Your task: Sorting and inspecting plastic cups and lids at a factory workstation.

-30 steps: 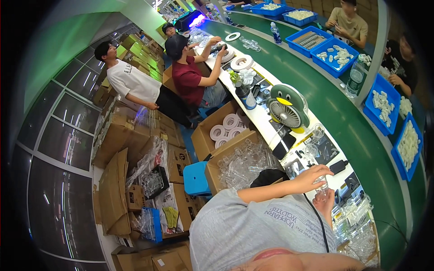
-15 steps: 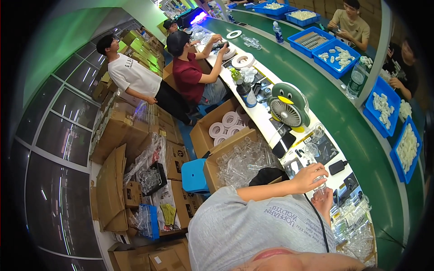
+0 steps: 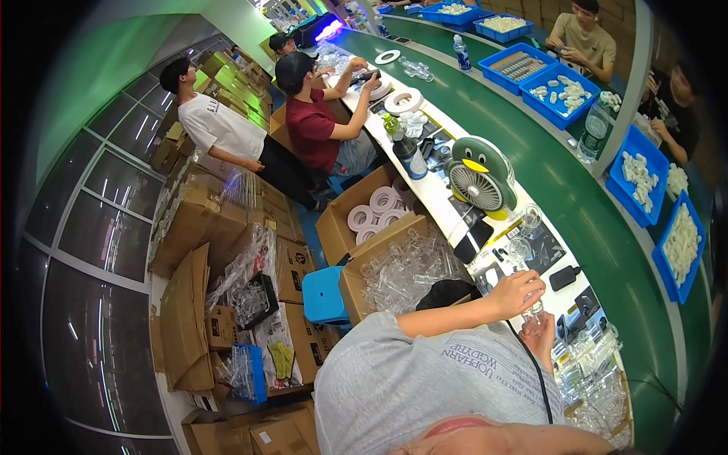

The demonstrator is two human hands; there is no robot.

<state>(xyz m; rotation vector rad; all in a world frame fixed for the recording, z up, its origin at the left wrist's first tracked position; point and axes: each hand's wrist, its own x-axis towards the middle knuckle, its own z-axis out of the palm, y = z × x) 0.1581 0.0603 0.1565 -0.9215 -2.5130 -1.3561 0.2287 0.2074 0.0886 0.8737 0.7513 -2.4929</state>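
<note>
Over the white bench, my left hand (image 3: 517, 294) has its fingers curled round the upper end of a small clear plastic part (image 3: 534, 312). Just below it, my right hand (image 3: 540, 338) grips the lower end of that part, its fingers partly hidden. The part's exact kind cannot be made out. Nearest my right hand lies a heap of clear plastic pieces (image 3: 595, 379). More round clear pieces (image 3: 520, 249) stand on the bench beyond my left hand, and a black adapter (image 3: 563, 278) lies to the right of it.
A penguin-shaped fan (image 3: 479, 174), phone (image 3: 474, 241) and dark bottle (image 3: 410, 158) stand along the bench. Beyond runs a green conveyor (image 3: 565, 205) with blue trays (image 3: 679, 246) of white parts past it. A carton of clear pieces (image 3: 409, 273) stands left. Several people work nearby.
The whole view has shifted slightly. Both hands keep their hold on the clear plastic part, with only slight movement of the fingers.
</note>
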